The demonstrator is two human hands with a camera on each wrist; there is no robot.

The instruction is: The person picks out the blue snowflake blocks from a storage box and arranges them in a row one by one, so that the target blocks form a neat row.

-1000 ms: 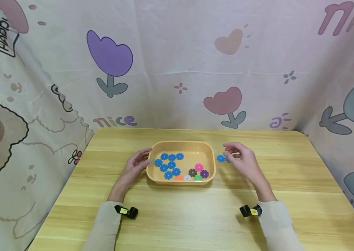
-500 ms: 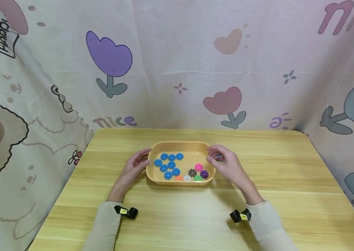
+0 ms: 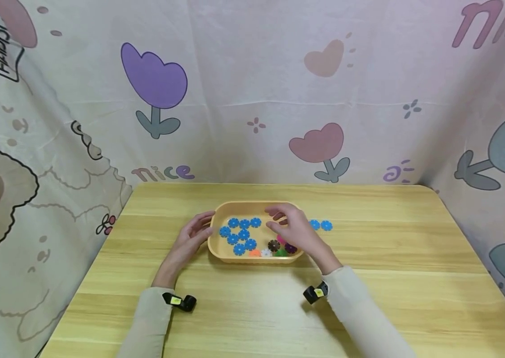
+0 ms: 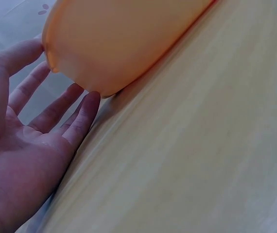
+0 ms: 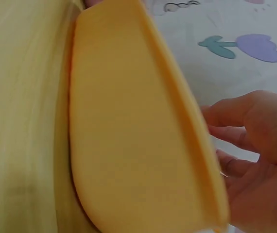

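Observation:
A yellow plastic tray holds several blue snowflake building discs on its left side. Toward its front right lie a brown disc, a white disc, an orange disc and pink, purple and green ones, partly covered by the right hand. My left hand rests its spread fingertips against the tray's left end; the left wrist view shows them at the rim and outer wall. My right hand hovers over the tray's right part, fingers loosely bent, nothing visible between them. In the right wrist view the tray wall hides its fingertips.
Two blue discs lie side by side on the wooden table, just right of the tray. A printed cloth hangs behind the table and along both sides. Each wrist carries a small black camera.
My right hand has moved left from above the two blue discs on the table, across the tray's right rim, to over the tray. The left hand has stayed at the tray's end.

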